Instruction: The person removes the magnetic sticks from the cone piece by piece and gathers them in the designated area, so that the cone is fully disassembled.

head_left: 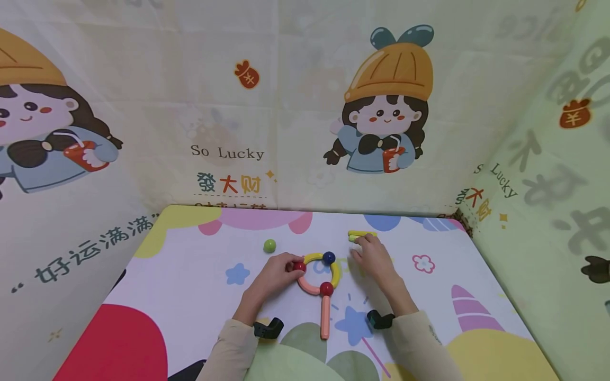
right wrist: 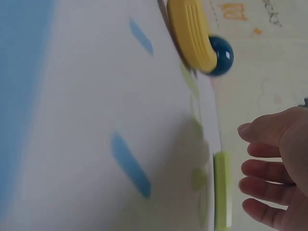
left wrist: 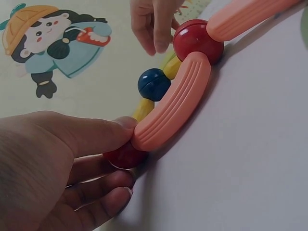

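Note:
A ring of magnetic building pieces lies on the table, made of yellow curved rods (head_left: 335, 275) and a pink curved rod (head_left: 310, 289) joined by balls. My left hand (head_left: 274, 274) pinches the red ball (head_left: 299, 266) at its left side, with the thumb over the joint in the left wrist view. A dark blue ball (head_left: 329, 257) sits at the top, and another red ball (head_left: 326, 288) at the bottom bears a straight pink rod (head_left: 325, 318). Beyond the ring, my right hand (head_left: 375, 260) hovers by a light green rod (head_left: 353, 238), fingers loosely bent and holding nothing in the right wrist view.
A yellow straight rod (head_left: 362, 233) lies just behind the green one. To the left, a green ball (head_left: 269, 245) stands alone. The table (head_left: 190, 275) has a printed cover, and patterned cloth (head_left: 295, 106) hangs behind and at both sides.

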The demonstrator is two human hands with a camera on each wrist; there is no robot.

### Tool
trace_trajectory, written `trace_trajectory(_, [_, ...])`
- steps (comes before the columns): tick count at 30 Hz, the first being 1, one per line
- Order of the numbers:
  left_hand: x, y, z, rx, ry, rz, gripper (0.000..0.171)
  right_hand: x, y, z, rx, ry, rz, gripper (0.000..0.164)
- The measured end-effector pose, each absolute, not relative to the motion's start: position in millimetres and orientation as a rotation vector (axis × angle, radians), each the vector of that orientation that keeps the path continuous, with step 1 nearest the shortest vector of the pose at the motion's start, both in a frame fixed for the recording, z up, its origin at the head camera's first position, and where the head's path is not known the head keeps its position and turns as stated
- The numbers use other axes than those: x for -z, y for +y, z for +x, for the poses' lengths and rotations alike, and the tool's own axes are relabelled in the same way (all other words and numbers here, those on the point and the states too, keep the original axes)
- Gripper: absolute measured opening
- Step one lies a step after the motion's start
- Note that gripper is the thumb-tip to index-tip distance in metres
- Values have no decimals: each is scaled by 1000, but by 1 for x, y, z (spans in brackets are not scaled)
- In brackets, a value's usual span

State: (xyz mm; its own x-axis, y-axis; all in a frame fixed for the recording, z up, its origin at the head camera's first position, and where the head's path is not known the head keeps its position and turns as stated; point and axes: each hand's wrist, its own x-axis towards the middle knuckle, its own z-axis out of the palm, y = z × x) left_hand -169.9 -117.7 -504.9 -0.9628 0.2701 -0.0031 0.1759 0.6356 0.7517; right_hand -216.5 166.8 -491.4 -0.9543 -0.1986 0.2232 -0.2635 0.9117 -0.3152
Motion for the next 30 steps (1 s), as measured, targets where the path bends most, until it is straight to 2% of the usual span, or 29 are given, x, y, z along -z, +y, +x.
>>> trace_trajectory(13, [505,-121,-171,-1173,2753,384,41,483,124,-162,-765,-3101,401,31])
trace_trajectory(22, [504,-119,-170,-1165,2765,444,41,485,113,-137,-783,-3265,423,51])
trace_trajectory(30, [506,-119,-168,-1113,2809,438,40,481,109,-130,-711,-3345,433,35])
